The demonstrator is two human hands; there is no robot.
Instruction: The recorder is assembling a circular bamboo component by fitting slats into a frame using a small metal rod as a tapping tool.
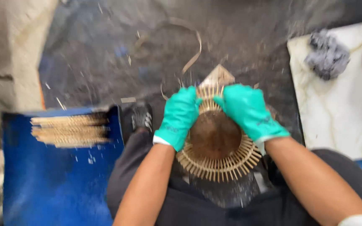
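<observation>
Your left hand (180, 115) and right hand (248, 109), both in teal rubber gloves, are clamped on the far rim of a round basket base (216, 144). Fingers curl over the upright splints, thumbs nearly meeting at the top centre. Grip is closed, no gap showing between glove and splints. The base sits just below your hands, over your lap: dark brown disc in the middle, pale thin splints radiating out like spokes all round. Near edge of the ring is free, nothing touching it.

Beyond the grip, a loose curled strip (191, 52) lies on the dark dusty floor (105, 50), scattered with shavings. A tan wedge-shaped piece (218, 75) is right behind your fingertips. To the left of the grip, a blue board (55, 180) carries a bundle of cut splints (70, 130); a shoe (142, 117) sits between it and your left hand. To the right, well apart, a pale marble-look slab (336, 104) holds a grey crumpled rag (327, 54). Frame is motion-blurred, fine detail lost.
</observation>
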